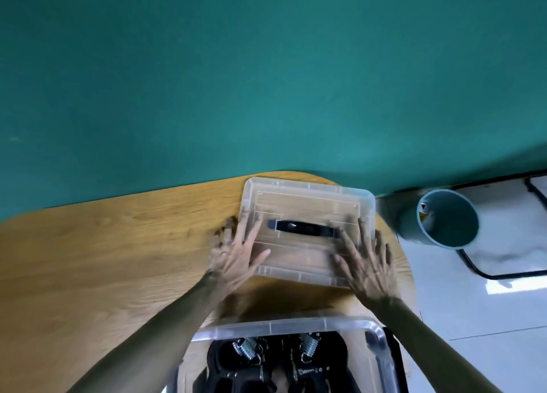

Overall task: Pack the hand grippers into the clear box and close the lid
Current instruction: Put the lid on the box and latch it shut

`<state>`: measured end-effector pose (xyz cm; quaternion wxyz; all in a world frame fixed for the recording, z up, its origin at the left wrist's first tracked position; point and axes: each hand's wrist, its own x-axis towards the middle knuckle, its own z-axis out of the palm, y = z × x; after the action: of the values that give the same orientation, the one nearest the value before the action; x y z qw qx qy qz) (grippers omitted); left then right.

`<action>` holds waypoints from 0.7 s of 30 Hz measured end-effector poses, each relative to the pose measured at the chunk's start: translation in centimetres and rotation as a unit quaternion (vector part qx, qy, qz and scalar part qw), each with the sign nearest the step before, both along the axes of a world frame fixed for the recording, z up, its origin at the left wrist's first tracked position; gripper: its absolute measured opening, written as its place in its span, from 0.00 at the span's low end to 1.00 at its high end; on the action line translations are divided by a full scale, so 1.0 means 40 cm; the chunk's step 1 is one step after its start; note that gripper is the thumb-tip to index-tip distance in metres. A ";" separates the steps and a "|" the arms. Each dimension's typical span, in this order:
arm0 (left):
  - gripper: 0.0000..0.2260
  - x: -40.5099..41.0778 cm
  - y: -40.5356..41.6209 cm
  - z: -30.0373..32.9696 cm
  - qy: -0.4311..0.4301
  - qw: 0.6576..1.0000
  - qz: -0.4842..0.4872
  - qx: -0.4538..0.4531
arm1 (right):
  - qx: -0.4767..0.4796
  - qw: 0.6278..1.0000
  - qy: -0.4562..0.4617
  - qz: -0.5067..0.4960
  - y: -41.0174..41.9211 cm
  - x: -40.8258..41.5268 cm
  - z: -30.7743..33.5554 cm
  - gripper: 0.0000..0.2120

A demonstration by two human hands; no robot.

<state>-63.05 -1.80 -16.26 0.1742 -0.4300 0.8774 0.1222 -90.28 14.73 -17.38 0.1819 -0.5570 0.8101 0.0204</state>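
The clear box stands open at the near table edge, with black hand grippers and their metal springs inside. Farther back on the wooden table lies the clear lid with a black handle. My left hand rests on the lid's left edge with fingers spread, thumb on top. At the lid's right edge my right hand lies the same way, fingers straight, thumb over the top. Both hands are motion-blurred.
The wooden table has a rounded end on the right, against a teal wall. A teal bin stands on the white tiled floor to the right, beside a black-framed white object.
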 end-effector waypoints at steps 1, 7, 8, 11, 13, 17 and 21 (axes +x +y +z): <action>0.37 0.000 0.001 -0.012 0.005 1.000 -0.002 -0.001 | 0.002 1.000 0.000 0.006 0.002 -0.003 -0.012 0.32; 0.37 0.001 -0.005 -0.080 0.045 0.999 -0.010 -0.006 | -0.003 0.999 0.014 0.039 -0.007 -0.013 -0.059 0.32; 0.37 -0.003 -0.004 -0.084 0.049 0.999 -0.021 0.002 | -0.010 0.998 0.015 0.056 -0.011 -0.015 -0.061 0.32; 0.38 -0.011 0.001 -0.084 0.080 0.996 -0.030 0.021 | -0.047 0.997 0.002 0.060 -0.019 -0.012 -0.065 0.32; 0.38 -0.010 0.004 -0.080 0.099 0.994 -0.028 0.025 | -0.066 0.997 -0.003 0.045 -0.021 -0.007 -0.071 0.32; 0.38 0.000 0.004 -0.075 0.119 0.992 -0.018 0.032 | -0.095 0.994 -0.015 0.052 -0.028 -0.011 -0.087 0.31; 0.37 0.002 0.006 -0.062 0.127 0.992 -0.012 0.025 | -0.168 0.985 -0.012 0.048 -0.046 -0.005 -0.071 0.29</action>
<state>-62.95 -1.55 -18.75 0.0736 -0.3960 0.8942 0.1952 -90.48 12.88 -20.21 0.0940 -0.6183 0.7720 -0.1135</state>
